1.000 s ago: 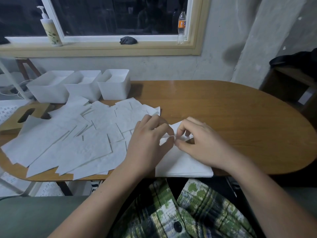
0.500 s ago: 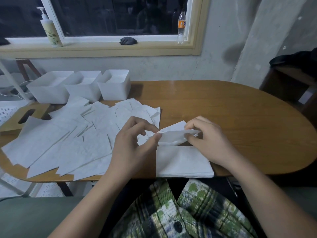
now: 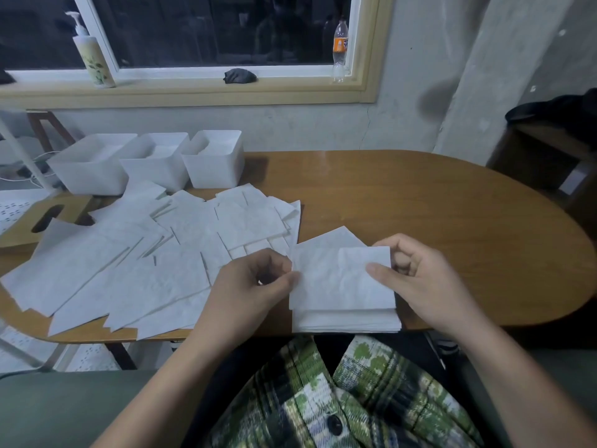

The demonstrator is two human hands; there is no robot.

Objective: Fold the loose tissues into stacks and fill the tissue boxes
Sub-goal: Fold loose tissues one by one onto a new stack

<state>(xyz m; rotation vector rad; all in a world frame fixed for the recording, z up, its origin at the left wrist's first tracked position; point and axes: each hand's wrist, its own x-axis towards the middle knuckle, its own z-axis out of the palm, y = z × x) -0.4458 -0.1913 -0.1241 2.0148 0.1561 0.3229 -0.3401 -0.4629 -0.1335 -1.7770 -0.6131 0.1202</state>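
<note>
on the wooden table [image 3: 420, 202], left hand [image 3: 255, 286] and right hand [image 3: 423, 282] pinch one tissue [image 3: 336, 276] above the stack [image 3: 347, 320].

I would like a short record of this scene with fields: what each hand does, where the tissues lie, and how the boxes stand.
left hand: pinches the left edge of the held tissue
right hand: pinches the right edge of the same tissue
held tissue: spread between both hands, just over the stack
stack: folded tissues at the near edge of the table
loose tissues: overlapping sheets left of the stack
white boxes: three in a row at the far left, open on top; fill unclear
wooden lid: slotted, at the left edge
</note>
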